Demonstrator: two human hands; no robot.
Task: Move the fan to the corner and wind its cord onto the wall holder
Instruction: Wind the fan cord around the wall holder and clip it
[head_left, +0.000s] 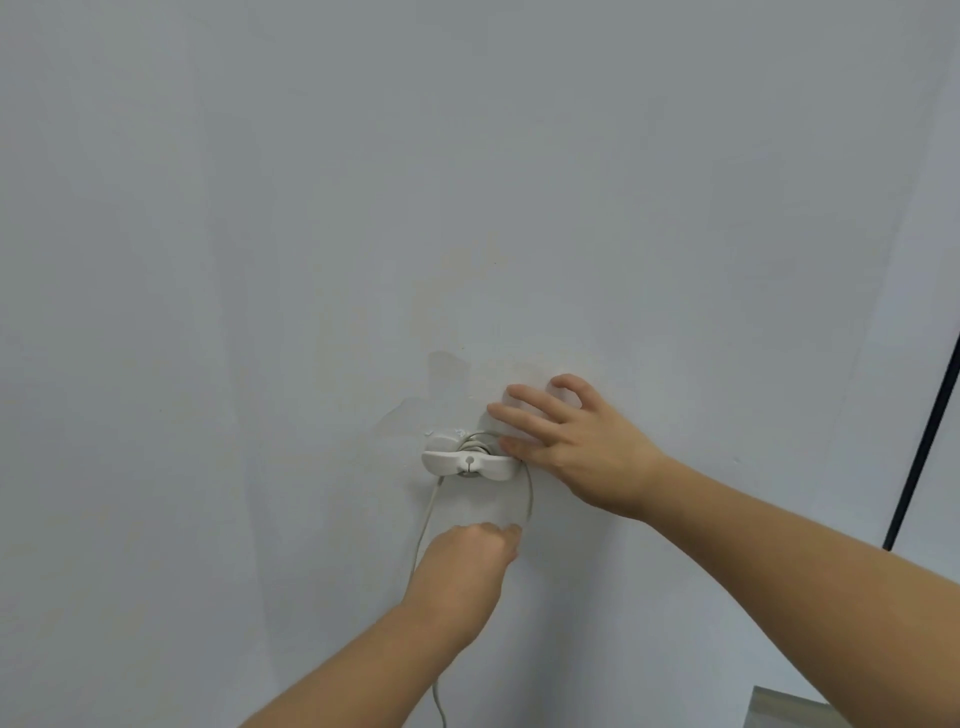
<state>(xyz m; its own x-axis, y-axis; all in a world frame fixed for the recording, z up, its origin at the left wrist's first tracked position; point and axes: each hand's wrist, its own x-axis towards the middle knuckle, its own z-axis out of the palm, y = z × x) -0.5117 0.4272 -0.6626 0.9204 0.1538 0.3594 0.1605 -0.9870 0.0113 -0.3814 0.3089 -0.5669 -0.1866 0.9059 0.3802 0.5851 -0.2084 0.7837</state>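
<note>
A white cord holder (467, 460) is fixed to the pale wall, with a few turns of thin white cord around its hub. One strand of the cord (423, 525) hangs from the holder's left side down past my forearm and out of view at the bottom. Another strand loops from the right side down to my left hand (467, 564), which is closed around it just below the holder. My right hand (566, 441) lies flat against the wall at the holder's right edge, fingers spread, fingertips touching the holder. The fan is out of view.
The plain wall (363, 208) fills almost the whole view, with patched paint above the holder. A dark vertical edge (924, 447) runs down the far right. A grey surface corner (779, 706) shows at the bottom right.
</note>
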